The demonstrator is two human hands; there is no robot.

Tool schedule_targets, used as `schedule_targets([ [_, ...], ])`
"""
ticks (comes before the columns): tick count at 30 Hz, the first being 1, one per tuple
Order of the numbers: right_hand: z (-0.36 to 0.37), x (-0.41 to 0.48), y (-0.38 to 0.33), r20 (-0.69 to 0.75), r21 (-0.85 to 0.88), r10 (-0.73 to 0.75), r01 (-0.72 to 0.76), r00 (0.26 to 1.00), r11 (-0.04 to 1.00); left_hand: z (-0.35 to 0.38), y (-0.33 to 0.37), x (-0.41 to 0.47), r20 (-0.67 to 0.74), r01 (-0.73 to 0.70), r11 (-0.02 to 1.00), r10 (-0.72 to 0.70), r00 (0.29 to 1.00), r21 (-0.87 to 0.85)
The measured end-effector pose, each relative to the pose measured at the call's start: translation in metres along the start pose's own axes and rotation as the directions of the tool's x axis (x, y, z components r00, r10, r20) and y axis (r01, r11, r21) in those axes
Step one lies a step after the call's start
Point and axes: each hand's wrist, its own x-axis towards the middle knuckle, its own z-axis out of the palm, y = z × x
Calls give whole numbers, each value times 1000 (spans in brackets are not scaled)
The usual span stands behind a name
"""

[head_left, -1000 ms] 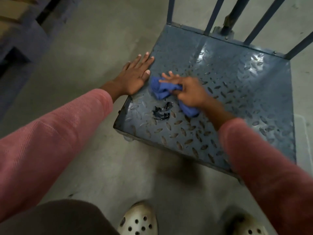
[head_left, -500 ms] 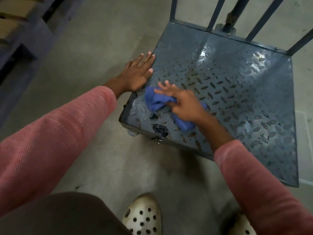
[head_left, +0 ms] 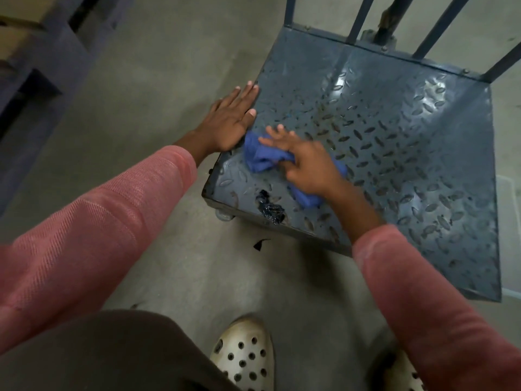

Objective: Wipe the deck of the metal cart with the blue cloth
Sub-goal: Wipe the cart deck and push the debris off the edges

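The metal cart's deck (head_left: 394,142) is grey-blue tread plate with raised oval studs. My right hand (head_left: 307,162) presses the crumpled blue cloth (head_left: 262,156) onto the deck near its front left corner, fingers spread over it. My left hand (head_left: 229,119) lies flat, palm down, on the deck's left edge, holding nothing. A black crumpled scrap (head_left: 269,208) sits on the deck at the front edge, just in front of the cloth.
Dark upright bars (head_left: 358,18) rise from the deck's far edge. A small black bit (head_left: 260,244) lies on the concrete floor below the front edge. My perforated cream clogs (head_left: 244,354) stand close to the cart. Dark shelving (head_left: 36,66) is at the far left.
My right hand has swept the cloth towards the front left of the deck. The black scrap has shifted to the front edge, and a black bit now lies on the floor.
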Motion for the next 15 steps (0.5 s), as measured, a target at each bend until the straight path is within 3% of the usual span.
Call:
schedule_targets([
  [6,6,23,4,-93,-25,106,-109,990,994,4,-2,-10,-26,-3,1000,2,1000,-30],
  [9,19,-1,-13,-110,-20,61,-63,992,998,4,-3,-12,-21,-4,999,3,1000,-47],
  [15,54,-61,-60,-13,21,-44,44,999,999,2,5,-31,-4,22,997,-22,1000,-70],
])
